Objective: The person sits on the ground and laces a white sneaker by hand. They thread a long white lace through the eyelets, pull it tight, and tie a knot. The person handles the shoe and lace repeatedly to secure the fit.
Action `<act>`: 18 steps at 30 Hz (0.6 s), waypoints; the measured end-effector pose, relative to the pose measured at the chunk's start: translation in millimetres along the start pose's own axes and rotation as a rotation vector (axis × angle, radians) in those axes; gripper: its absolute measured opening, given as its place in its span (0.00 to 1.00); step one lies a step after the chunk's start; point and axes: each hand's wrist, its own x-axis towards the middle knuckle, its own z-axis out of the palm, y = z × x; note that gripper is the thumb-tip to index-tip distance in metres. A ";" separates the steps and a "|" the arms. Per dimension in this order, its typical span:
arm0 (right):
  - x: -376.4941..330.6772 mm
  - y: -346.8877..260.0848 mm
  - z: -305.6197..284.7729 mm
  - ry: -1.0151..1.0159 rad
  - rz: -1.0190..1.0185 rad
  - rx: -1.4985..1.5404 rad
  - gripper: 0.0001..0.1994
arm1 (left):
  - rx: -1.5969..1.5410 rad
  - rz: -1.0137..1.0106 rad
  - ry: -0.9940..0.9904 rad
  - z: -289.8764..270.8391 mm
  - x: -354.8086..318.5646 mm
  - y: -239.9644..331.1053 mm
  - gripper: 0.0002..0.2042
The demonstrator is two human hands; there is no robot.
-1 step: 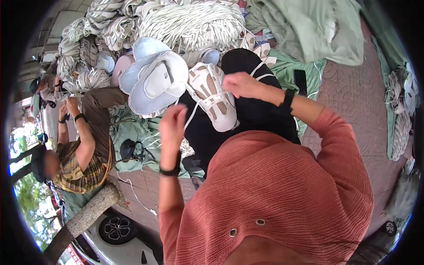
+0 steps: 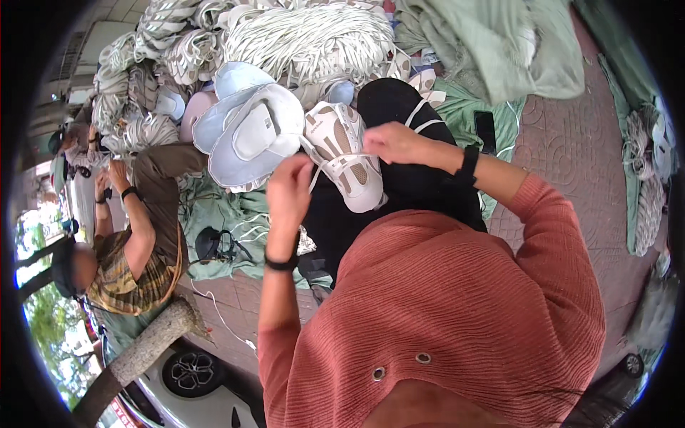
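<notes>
So it's red-brown patterned paving (image 2: 556, 178) with crumpled green cloth (image 2: 464, 118) spread over it. The chunky white-and-tan mesh sneaker (image 2: 339, 146) sits on a black-trousered lap (image 2: 428, 185), toe toward the wearer. Bare right hand (image 2: 397, 144) looks pinched on a flat white shoelace (image 2: 347, 156); the bare left hand (image 2: 287, 191) has its fingers curled together, can't tell if on lace. Lacing step, I'd guess; next pull calls for even tension.

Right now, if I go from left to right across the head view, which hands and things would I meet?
Seated co-worker's raised hands, wearer's left hand, white-and-brown lace-up shoe, wearer's right hand, black rectangular phone.
</notes>
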 end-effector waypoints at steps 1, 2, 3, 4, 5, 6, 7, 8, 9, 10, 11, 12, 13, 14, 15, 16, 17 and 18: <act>-8.8 -2.6 1.6 -0.016 -0.023 0.002 0.08 | -0.005 -0.006 -0.063 18.8 18.9 5.3 0.05; -15.5 -4.2 1.8 -0.061 -0.049 0.023 0.08 | -0.050 0.019 -0.116 33.7 33.8 9.3 0.04; -19.1 -5.0 0.8 -0.046 -0.035 0.065 0.07 | 0.048 0.050 -0.145 45.1 44.9 12.3 0.04; -20.9 -5.1 0.1 0.029 -0.006 0.040 0.05 | 0.133 0.077 -0.173 53.3 52.0 15.2 0.04; -20.0 -4.7 -0.5 0.089 -0.013 0.039 0.05 | 0.225 0.089 -0.225 57.1 56.4 17.0 0.05; -17.4 -4.1 -0.8 0.175 -0.038 0.038 0.05 | 0.249 0.090 -0.237 57.2 58.9 18.5 0.06; -13.7 -3.1 -1.1 0.213 -0.064 -0.035 0.09 | 0.281 0.074 -0.276 55.0 59.9 20.0 0.07; -11.3 -2.6 0.7 0.196 -0.105 0.033 0.09 | 0.309 0.072 -0.294 52.8 60.5 20.9 0.07; -7.8 -2.3 2.3 0.192 -0.097 0.085 0.10 | 0.307 0.059 -0.325 51.0 60.6 21.6 0.08; -6.2 -2.2 4.5 0.185 -0.089 0.137 0.10 | 0.295 0.084 -0.345 49.3 60.7 21.4 0.08; -4.7 -2.4 6.0 0.166 -0.055 0.168 0.09 | 0.283 0.110 -0.365 48.5 61.0 20.8 0.08; -4.8 -2.5 6.8 0.212 -0.071 0.113 0.07 | 0.271 0.137 -0.383 48.3 61.1 19.7 0.08; -5.6 -3.1 7.8 0.222 -0.067 0.057 0.06 | 0.257 0.142 -0.382 49.1 61.3 18.2 0.07; -6.9 -3.6 8.0 0.251 -0.064 -0.002 0.04 | 0.243 0.146 -0.382 49.8 60.8 16.6 0.07; -8.0 -4.4 8.3 0.269 -0.066 -0.005 0.03 | 0.240 0.143 -0.386 50.7 60.2 14.9 0.07; -9.2 -4.9 8.1 0.308 -0.066 -0.013 0.02 | 0.219 0.168 -0.374 51.7 59.6 13.4 0.07; -10.3 -5.2 8.2 0.346 -0.084 -0.010 0.03 | 0.208 0.184 -0.365 52.4 58.6 11.9 0.08; -11.0 -5.4 8.2 0.366 -0.091 -0.086 0.03 | 0.188 0.216 -0.352 53.0 58.1 10.7 0.08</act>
